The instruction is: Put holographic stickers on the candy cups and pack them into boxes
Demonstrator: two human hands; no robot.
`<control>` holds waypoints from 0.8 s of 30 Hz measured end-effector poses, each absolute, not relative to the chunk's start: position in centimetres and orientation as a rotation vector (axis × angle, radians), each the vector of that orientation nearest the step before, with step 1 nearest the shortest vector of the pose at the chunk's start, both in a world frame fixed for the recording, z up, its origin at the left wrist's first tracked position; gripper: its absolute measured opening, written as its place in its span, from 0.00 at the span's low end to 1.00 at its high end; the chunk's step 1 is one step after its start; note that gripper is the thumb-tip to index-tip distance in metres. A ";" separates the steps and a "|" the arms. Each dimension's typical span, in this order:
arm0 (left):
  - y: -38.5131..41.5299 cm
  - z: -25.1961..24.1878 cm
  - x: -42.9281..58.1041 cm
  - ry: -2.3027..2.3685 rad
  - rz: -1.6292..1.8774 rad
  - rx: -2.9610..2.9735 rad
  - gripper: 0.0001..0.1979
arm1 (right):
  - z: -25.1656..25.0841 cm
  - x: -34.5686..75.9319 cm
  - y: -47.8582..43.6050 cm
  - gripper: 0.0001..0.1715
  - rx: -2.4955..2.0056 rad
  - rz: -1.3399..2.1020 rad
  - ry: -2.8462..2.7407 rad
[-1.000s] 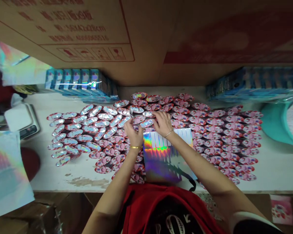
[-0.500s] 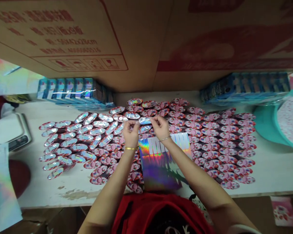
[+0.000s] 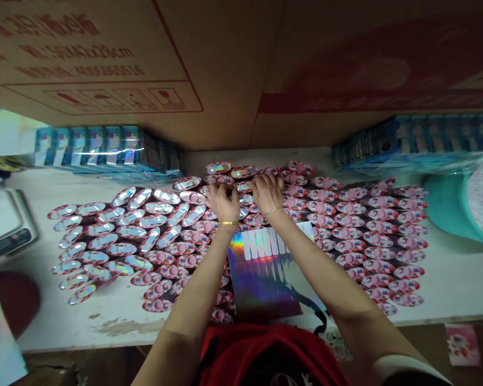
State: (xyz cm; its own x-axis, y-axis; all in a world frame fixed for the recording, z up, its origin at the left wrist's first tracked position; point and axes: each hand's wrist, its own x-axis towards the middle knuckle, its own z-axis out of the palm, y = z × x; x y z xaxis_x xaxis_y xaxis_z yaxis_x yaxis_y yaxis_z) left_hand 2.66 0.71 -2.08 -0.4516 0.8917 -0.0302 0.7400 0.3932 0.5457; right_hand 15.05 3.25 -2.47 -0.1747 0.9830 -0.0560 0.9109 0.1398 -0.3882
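Note:
Many small oval-topped containers stand packed on the table. Those on the left, such as one oval container, have shiny silver strips on top; many on the right, such as another container, show bare pink tops. My left hand rests on the containers in the back middle, fingers bent but apart. Beside it, my right hand lies over neighbouring containers, fingers spread downward. Between the hands, a silver-topped container shows. Below them lies a holographic sticker sheet with a row of pale strips. The fingertips are partly hidden.
A large cardboard box walls off the back. Wrapped blue packs stand at left and right. A teal basin is at far right. A scale and another shiny sheet are at left.
Half a second ago both hands pinched a silver strip at a container top. Now the fingers have let go and rest on the containers slightly farther back. The view has shifted a little.

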 end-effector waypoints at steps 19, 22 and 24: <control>-11.1 2.1 -3.5 1.606 0.303 1.983 0.09 | 0.8 15.9 -8.2 0.17 -1.487 0.878 -2.213; -11.0 2.4 -3.1 1.631 0.355 1.979 0.09 | 0.9 15.8 -8.5 0.17 -1.445 0.937 -2.299; -10.6 2.7 -3.0 1.638 0.346 2.091 0.11 | 1.3 15.8 -8.2 0.18 -1.467 0.947 -2.330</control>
State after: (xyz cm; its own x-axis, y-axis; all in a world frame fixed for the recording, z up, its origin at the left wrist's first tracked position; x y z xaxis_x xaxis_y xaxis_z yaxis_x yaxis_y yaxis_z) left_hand -2.96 -10.61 2.74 0.2598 0.9622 -0.0823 0.8467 -0.1859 0.4986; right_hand 15.82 -8.24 1.35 -0.4727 0.8698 -0.1415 0.7218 0.2900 -0.6284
